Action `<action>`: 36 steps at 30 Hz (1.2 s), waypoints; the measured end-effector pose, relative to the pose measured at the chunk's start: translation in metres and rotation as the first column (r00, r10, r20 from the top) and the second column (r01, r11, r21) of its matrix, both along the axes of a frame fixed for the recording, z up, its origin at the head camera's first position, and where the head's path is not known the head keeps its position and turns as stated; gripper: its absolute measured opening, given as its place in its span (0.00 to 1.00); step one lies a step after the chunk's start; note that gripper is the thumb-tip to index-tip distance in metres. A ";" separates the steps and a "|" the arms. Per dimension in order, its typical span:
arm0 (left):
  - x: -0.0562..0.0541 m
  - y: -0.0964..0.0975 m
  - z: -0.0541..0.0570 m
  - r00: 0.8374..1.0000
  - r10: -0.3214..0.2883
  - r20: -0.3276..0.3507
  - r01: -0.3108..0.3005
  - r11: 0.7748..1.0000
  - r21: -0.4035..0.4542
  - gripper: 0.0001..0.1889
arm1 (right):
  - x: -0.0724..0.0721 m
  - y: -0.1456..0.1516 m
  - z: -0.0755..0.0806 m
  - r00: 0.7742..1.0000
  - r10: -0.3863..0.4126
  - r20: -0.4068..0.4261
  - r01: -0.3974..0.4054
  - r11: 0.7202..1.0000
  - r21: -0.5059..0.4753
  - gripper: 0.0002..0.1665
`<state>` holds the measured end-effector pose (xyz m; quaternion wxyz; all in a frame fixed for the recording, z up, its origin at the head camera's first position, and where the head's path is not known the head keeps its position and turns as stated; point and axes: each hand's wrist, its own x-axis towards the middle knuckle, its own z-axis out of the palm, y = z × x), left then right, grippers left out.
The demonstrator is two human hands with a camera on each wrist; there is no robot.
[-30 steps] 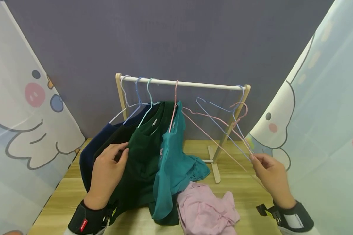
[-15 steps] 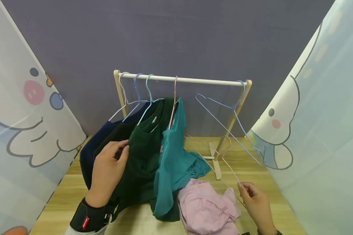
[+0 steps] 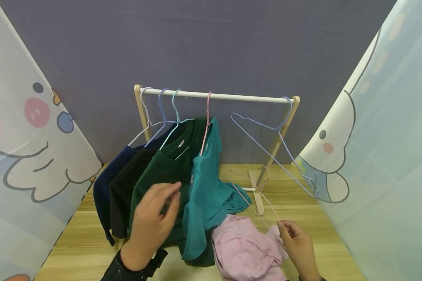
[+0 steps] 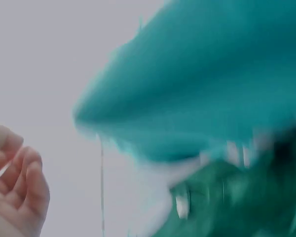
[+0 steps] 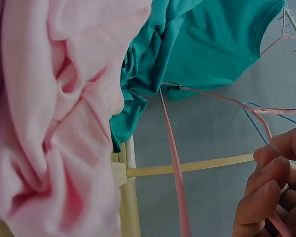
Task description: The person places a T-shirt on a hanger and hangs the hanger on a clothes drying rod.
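My right hand (image 3: 297, 244) pinches one arm of a thin pink hanger (image 3: 270, 206), low beside a crumpled pink garment (image 3: 246, 249). Seen from the right wrist, the hanger's straight bar (image 5: 172, 148) runs past the garment, and its far corner overlaps the teal shirt in view. Nothing is in my left hand (image 3: 154, 222); its fingers are loosely bent in front of a dark green shirt (image 3: 151, 171). A teal shirt (image 3: 204, 203) hangs to the right of that hand. The left wrist view is blurred, with teal cloth (image 4: 197, 84) filling much of it.
A small rack with a white rail (image 3: 246, 97) stands on the wooden table (image 3: 74, 238). Navy (image 3: 103, 191) and black (image 3: 121, 207) shirts hang at its left. A bare blue hanger (image 3: 256, 144) hangs at its right end. Cartoon-print curtains (image 3: 401, 117) flank both sides.
My right hand has come down and toward me, carrying the pink hanger away from the blue one to beside the pink garment. My left hand has moved right from the green shirt's shoulder.
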<state>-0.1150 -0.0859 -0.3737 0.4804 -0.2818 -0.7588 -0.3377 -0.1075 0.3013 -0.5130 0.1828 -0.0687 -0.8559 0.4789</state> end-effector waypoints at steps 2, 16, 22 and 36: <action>0.007 0.016 -0.004 0.992 -0.124 0.009 0.124 0.991 -0.056 0.15 | -0.001 -0.002 -0.001 1.000 -0.013 -0.002 0.013 1.000 0.001 0.06; -0.007 0.072 -0.085 0.714 -0.135 0.687 0.324 0.933 -0.154 0.10 | -0.002 -0.010 -0.005 0.999 -0.030 0.019 0.030 1.000 -0.007 0.06; -0.018 0.065 -0.116 0.645 0.067 0.761 0.229 0.933 -0.277 0.04 | -0.001 -0.009 -0.006 0.999 -0.029 0.035 0.030 1.000 -0.010 0.07; -0.023 0.067 -0.158 0.354 0.106 0.929 0.275 0.938 -0.212 0.24 | -0.003 -0.014 -0.002 0.998 -0.035 0.056 0.036 0.999 -0.017 0.06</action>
